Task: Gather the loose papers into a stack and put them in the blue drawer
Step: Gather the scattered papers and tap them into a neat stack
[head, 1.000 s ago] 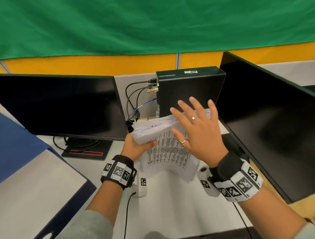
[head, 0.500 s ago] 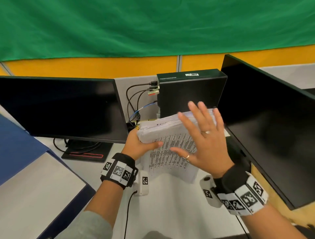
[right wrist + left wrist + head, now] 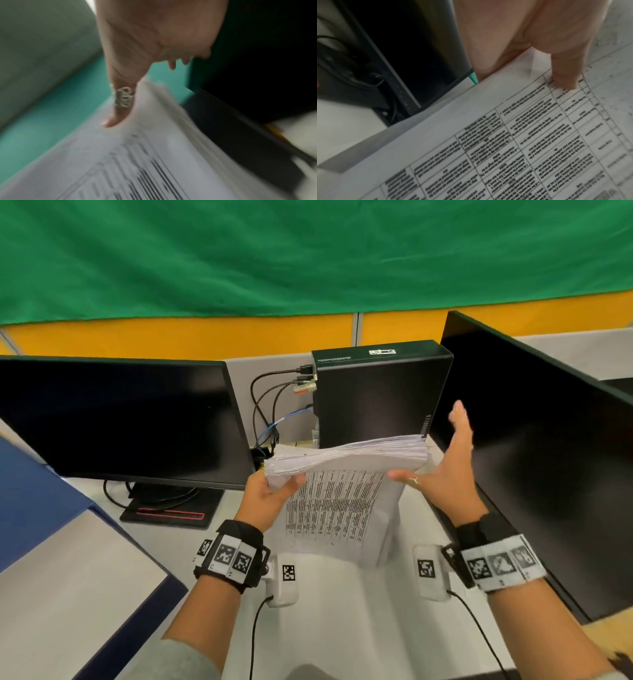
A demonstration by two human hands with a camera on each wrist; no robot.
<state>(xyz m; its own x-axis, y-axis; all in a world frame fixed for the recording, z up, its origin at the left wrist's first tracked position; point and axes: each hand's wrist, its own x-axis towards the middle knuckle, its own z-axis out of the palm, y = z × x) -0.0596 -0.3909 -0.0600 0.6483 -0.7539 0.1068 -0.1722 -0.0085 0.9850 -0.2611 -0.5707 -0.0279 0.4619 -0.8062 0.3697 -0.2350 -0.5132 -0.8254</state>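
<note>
Your left hand: fingers clamped on the paper stack's left corner | your right hand: fingers spread straight beside its right edge | stack: upright above the tabletop, between two monitors

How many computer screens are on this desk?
2. One dark monitor stands at the left; another monitor stands angled at the right. The black computer box sits between them. Others could be out of view.
</note>
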